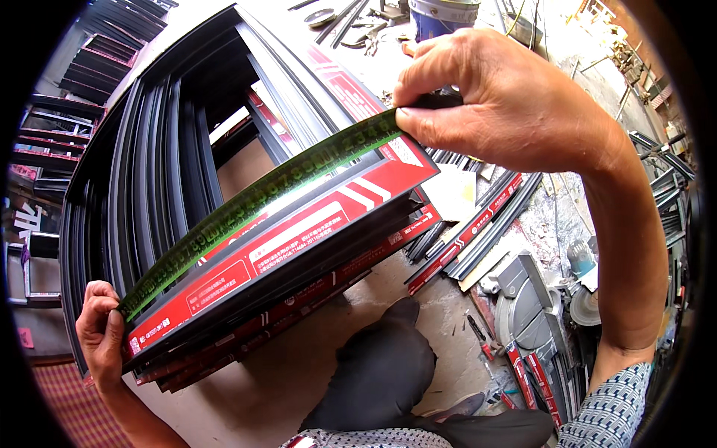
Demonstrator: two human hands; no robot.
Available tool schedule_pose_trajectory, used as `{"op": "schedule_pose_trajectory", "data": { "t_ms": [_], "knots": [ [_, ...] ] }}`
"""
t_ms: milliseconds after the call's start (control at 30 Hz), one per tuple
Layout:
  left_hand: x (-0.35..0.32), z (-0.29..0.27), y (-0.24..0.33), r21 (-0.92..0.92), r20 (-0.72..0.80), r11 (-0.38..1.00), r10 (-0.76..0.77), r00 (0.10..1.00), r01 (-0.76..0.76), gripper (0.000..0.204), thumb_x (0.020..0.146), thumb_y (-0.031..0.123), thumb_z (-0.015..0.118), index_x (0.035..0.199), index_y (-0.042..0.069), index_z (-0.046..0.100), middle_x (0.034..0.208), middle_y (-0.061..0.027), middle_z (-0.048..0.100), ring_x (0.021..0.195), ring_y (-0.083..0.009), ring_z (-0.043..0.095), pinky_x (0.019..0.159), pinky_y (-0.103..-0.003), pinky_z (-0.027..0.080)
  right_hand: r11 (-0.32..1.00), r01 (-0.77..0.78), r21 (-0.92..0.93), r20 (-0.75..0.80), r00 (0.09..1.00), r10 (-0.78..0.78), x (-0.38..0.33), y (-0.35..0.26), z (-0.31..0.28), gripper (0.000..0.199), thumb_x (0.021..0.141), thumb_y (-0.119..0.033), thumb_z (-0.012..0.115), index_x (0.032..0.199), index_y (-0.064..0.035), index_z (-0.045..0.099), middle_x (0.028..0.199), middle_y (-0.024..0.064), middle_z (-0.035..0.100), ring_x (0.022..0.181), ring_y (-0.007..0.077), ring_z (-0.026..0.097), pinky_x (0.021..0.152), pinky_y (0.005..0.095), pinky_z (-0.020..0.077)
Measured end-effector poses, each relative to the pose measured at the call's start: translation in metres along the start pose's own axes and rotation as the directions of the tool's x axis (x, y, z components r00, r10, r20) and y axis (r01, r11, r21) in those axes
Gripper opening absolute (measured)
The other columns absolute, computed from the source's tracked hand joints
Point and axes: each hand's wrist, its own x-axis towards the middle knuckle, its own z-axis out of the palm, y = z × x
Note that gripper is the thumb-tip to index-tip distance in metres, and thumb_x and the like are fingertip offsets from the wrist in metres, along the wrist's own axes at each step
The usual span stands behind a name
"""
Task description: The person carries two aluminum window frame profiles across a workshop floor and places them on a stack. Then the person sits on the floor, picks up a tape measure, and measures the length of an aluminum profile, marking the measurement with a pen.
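Note:
A green tape measure (299,169) is stretched in a shallow arc along the near side of a dark metal window frame (160,142). My left hand (101,328) is closed on the tape's left end, at the frame's near left corner. At the near right corner, my right hand (485,97) pinches the other end between thumb and fingers. Something dark shows between those fingers, mostly hidden. Red printed protective film (291,235) covers the frame's near face. More frames with similar film are stacked beneath it.
Several dark profiles with red film (478,231) lie on the floor to the right. A round-based cutting machine (526,317) stands nearer, with pliers (478,332) beside it. A blue-and-white bucket (441,16) is at the back. Dark frames (101,63) are stacked far left.

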Motion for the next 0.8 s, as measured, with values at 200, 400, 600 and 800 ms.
{"op": "schedule_pose_trajectory", "data": {
  "t_ms": [200,400,600,800],
  "knots": [
    [0.004,0.007,0.004,0.041,-0.056,0.999,0.02,0.998,-0.018,0.018,0.097,0.019,0.072,0.095,0.005,0.061,0.103,-0.0059,0.049,0.1,-0.0171,0.046,0.09,-0.028,0.036,0.995,-0.003,-0.096,0.012,1.0,0.004,0.003,0.0,-0.001,0.021,0.096,-0.017,0.074,0.099,0.0034,0.075,0.099,0.0139,0.072,0.121,0.0317,0.065,0.113,0.043,0.0454],
    [0.003,0.007,0.004,0.031,-0.064,1.0,0.004,0.998,-0.002,0.018,0.097,0.019,0.071,0.094,0.005,0.06,0.102,-0.006,0.048,0.098,-0.0166,0.045,0.087,-0.028,0.035,0.998,0.017,-0.056,-0.019,1.0,-0.018,0.002,0.004,0.002,0.019,0.095,-0.015,0.073,0.096,0.0044,0.074,0.092,0.0105,0.068,0.101,0.0255,0.069,0.102,0.039,0.0515],
    [0.004,0.008,0.006,0.036,-0.072,0.999,-0.002,0.997,0.005,0.018,0.096,0.019,0.072,0.093,0.005,0.06,0.101,-0.0062,0.048,0.097,-0.0166,0.045,0.086,-0.028,0.035,0.983,0.152,-0.099,-0.049,0.986,-0.157,0.003,0.01,0.003,0.02,0.096,-0.015,0.073,0.097,0.0055,0.074,0.089,0.0098,0.066,0.084,0.0206,0.067,0.075,0.0337,0.0563],
    [0.005,0.008,0.006,0.044,-0.068,0.999,0.003,0.998,0.0,0.017,0.096,0.018,0.071,0.093,0.005,0.061,0.101,-0.0061,0.048,0.097,-0.0167,0.045,0.087,-0.028,0.036,0.987,0.138,-0.079,-0.03,0.99,-0.14,0.003,0.007,0.001,0.021,0.097,-0.015,0.072,0.098,0.0061,0.074,0.09,0.0092,0.068,0.084,0.0184,0.068,0.072,0.033,0.0573]
  ]
}}
